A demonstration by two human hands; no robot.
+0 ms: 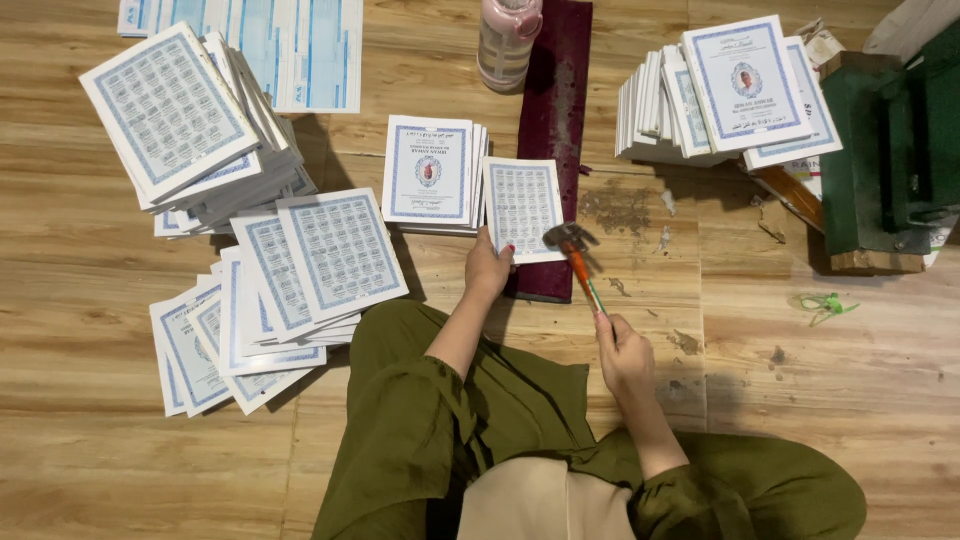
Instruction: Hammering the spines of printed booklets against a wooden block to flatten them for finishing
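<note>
Orange-handled hammer (575,255) in right hand (625,350), left hand (488,268) on booklet (522,207)

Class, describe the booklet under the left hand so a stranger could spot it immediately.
Find the dark red cloth strip running down the wooden floor. On its left edge lies a single booklet, pinned by the left hand. Unlike the stacked neighbours, it lies alone under the hammer.

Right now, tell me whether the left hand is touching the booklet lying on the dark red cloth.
Touching. The head view shows the left hand with its fingertips pressed on the lower left corner of the booklet, pinning it on the dark red cloth; no gap shows between them.
</note>
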